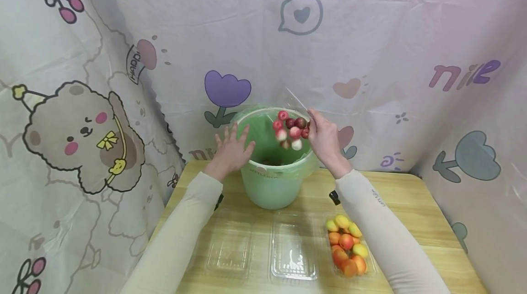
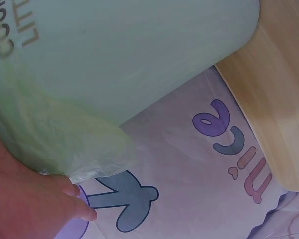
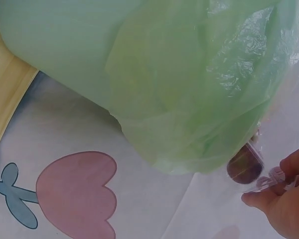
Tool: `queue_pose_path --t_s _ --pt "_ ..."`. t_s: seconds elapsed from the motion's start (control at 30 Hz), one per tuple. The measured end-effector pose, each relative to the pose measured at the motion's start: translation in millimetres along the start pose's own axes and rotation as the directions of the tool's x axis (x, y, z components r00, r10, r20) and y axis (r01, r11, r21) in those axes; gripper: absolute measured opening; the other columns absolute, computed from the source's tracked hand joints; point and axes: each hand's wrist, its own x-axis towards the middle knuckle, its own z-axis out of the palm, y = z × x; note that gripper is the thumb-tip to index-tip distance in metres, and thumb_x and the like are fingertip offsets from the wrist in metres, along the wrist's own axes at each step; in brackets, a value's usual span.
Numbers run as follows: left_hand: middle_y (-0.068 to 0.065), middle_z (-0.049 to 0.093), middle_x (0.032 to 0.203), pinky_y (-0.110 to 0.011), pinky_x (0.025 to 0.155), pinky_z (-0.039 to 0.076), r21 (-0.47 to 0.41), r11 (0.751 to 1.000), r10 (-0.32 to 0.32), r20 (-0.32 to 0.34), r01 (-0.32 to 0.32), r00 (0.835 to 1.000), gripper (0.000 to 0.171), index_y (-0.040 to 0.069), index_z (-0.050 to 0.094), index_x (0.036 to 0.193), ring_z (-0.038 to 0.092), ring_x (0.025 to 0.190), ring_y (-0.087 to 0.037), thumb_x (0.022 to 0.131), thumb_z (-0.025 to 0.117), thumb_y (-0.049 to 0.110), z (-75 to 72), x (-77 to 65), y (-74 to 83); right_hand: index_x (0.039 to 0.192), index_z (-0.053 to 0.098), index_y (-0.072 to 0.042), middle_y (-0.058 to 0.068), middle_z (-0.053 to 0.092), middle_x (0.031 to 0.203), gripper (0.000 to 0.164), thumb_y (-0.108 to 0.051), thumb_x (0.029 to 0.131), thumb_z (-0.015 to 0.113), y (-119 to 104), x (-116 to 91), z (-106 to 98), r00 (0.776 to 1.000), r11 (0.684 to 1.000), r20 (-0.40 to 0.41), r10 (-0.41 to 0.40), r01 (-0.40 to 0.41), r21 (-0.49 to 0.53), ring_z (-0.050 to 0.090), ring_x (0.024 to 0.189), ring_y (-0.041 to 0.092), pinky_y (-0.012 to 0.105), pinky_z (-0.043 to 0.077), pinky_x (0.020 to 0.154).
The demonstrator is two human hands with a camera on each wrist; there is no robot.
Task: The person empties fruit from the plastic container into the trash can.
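Observation:
My right hand (image 1: pixel 327 138) pinches the edge of a clear plastic box (image 1: pixel 297 102), tilted over the bin. Small red, dark red and pink-white fruits (image 1: pixel 294 132) lie bunched in or at the box; whether any are falling I cannot tell. The right wrist view shows finger and thumb on the clear edge, a dark round fruit (image 3: pixel 245 164) beside them. Below stands a pale green bin (image 1: pixel 271 191) lined with a green plastic bag (image 3: pixel 189 99). My left hand (image 1: pixel 232 150), fingers spread, is at the bin's left rim; whether it touches the bag is unclear.
On the wooden table (image 1: pixel 395 221), in front of the bin, stand two clear plastic boxes, one at left (image 1: pixel 229 250) and one in the middle (image 1: pixel 293 253). A third clear box at right holds yellow and orange fruits (image 1: pixel 346 242). Printed cloth (image 1: pixel 247 19) hangs behind and beside the table.

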Motion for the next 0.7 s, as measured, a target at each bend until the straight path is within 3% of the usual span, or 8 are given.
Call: queue_pose_path --t_s 0.5,0.7 --pt "-0.025 -0.005 0.176 -0.079 0.123 -0.004 -0.025 1.0 0.003 -0.021 -0.003 1.0 0.072 0.017 0.012 0.171 -0.004 0.16 -0.055 0.11 0.024 0.053 1.8 -0.3 -1.7 0.126 0.069 0.006 0.028 0.077 0.109 0.027 0.003 0.102 0.058 -0.1 -2.4 -0.3 0.999 0.999 -0.016 -0.038 0.038 0.001 0.072 0.075 0.046 0.058 0.06 0.071" --pt "-0.025 -0.004 0.176 -0.079 0.123 -0.004 -0.026 1.0 0.008 -0.021 -0.008 1.0 0.072 0.016 0.012 0.171 -0.004 0.16 -0.055 0.11 0.024 0.053 1.0 -0.1 -0.7 0.126 0.069 0.006 0.028 0.076 0.113 0.027 0.004 0.102 0.059 0.8 -2.5 -1.0 0.998 0.998 -0.032 -0.058 0.057 -0.012 0.074 0.083 0.048 0.058 0.061 0.075"
